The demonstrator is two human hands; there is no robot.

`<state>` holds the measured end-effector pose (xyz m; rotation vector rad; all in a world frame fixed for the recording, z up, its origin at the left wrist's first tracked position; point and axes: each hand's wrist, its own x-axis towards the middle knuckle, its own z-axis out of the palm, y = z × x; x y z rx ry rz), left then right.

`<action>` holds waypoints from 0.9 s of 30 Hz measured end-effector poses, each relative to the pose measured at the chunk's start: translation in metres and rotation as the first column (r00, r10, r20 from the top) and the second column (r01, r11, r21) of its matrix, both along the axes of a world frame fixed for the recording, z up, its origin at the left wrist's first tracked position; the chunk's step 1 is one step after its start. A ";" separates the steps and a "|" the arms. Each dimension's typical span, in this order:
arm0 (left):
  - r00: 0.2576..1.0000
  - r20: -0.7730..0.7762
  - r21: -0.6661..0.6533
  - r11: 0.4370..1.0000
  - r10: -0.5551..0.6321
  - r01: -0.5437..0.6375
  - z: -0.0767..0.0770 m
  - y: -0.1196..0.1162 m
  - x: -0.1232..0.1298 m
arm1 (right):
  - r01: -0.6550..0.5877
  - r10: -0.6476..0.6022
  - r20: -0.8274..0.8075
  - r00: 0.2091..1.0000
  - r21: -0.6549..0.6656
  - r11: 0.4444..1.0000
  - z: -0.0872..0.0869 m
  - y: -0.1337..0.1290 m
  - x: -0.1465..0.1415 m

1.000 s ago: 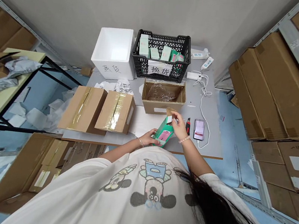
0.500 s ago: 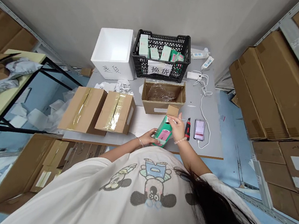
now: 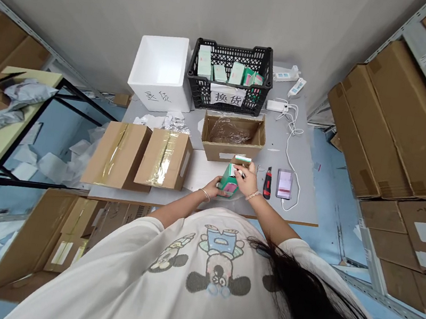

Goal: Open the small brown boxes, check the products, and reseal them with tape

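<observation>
My left hand (image 3: pixel 212 187) grips the lower side of a green-and-white retail box (image 3: pixel 228 182), which is tilted over a sheet of white paper (image 3: pixel 201 174). My right hand (image 3: pixel 247 179) is at the box's top end, with its fingers pinching a small white piece (image 3: pixel 234 171) at the box's mouth. Just above them lies a flat white item with a green edge (image 3: pixel 242 159), partly hidden by my right hand. The box's lower end is hidden by my left hand.
Nearby on the grey table (image 3: pixel 296 194) are a red-and-black box cutter (image 3: pixel 268 183), a blurred phone (image 3: pixel 284 184) on a white cable, and an open cardboard box (image 3: pixel 230 154). Two taped cartons (image 3: pixel 164 160) stand left. A black crate (image 3: pixel 233 47) holds several green boxes.
Both hands and the green box have moved left. The tan flap above the box no longer shows, and a white item with a green edge now shows there.
</observation>
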<state>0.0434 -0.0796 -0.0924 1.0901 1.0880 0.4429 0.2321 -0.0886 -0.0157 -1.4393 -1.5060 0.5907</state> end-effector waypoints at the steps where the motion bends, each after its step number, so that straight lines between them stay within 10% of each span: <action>1: 0.999 -0.030 0.039 0.999 0.039 -0.037 -0.006 0.006 0.003 | -0.026 0.026 0.044 0.999 0.016 1.000 -0.006 -0.001 0.000; 10: 0.995 -0.066 0.130 0.989 0.078 -0.069 -0.025 0.024 0.012 | -0.154 0.163 0.219 0.962 -0.059 0.986 -0.043 -0.007 -0.010; 17: 0.951 0.309 0.493 0.854 0.009 -0.169 0.039 0.038 -0.008 | -0.282 0.287 0.105 0.952 -0.067 0.957 -0.041 -0.003 -0.015; 22: 0.984 0.032 0.751 0.654 -0.173 0.091 0.077 0.042 -0.012 | -0.049 0.017 -0.256 0.966 -0.118 0.992 -0.045 0.002 -0.027; 27: 0.985 -0.134 0.811 0.559 -0.110 0.172 0.071 0.036 -0.011 | 0.097 -0.213 -0.491 0.845 -0.251 0.963 -0.050 -0.003 -0.034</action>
